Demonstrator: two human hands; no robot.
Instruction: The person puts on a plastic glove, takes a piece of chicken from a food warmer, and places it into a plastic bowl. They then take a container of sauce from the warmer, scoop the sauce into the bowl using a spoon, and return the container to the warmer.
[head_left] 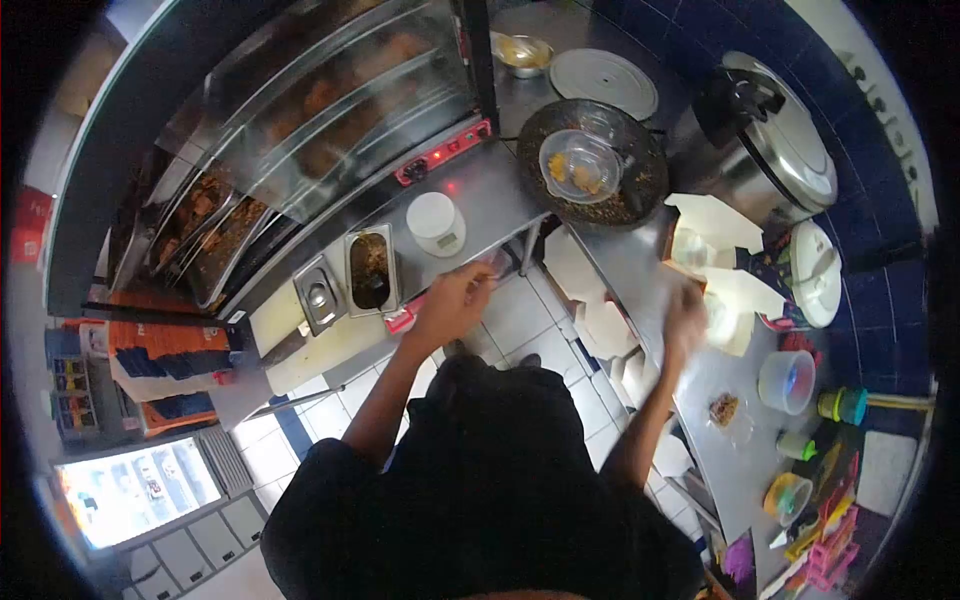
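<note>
My left hand (457,300) is over the gap in front of the left counter, its fingers curled together; what they hold, if anything, is too small to name. Just beyond it are a white kitchen scale (436,222) and a steel container of dark sauce (371,268). My right hand (684,325), blurred by motion, is at the near side of two open takeaway boxes, the far one (708,235) and the near one (735,305), on the right counter. Whether its fingers hold anything is hidden by the blur.
A dark wok (645,170) with a clear bowl (580,165) sits at the back. Behind the boxes stands a large steel cooker (790,160). A glass food warmer (330,100) fills the upper left. Plastic tubs (786,382) line the right counter.
</note>
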